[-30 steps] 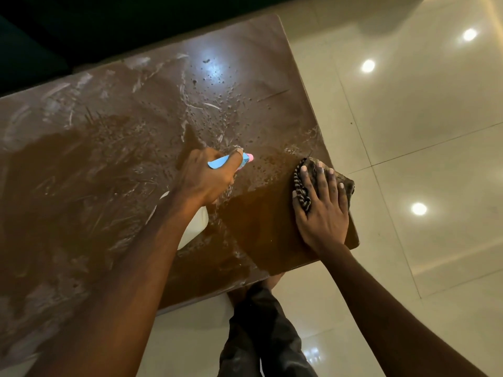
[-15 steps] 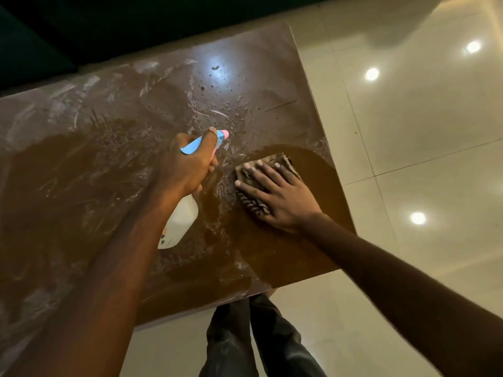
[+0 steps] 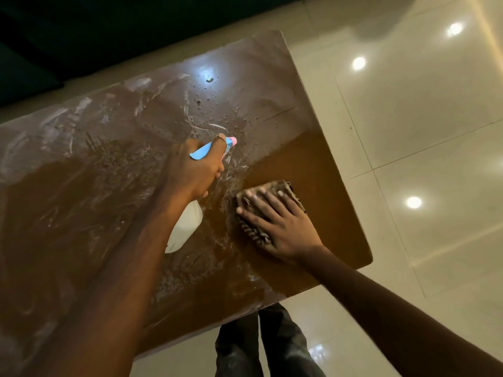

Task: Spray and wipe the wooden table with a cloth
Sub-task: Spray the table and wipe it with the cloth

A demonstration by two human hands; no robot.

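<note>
Half table (image 3: 313,159) clean — rest streaked

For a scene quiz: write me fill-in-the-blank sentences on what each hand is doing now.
1. The left hand grips a spray ____.
2. The right hand presses flat on a ____.
3. The spray nozzle tip is coloured ____.
4. The wooden table stands on a ____ floor.

Missing words: bottle; cloth; pink; tiled
</note>
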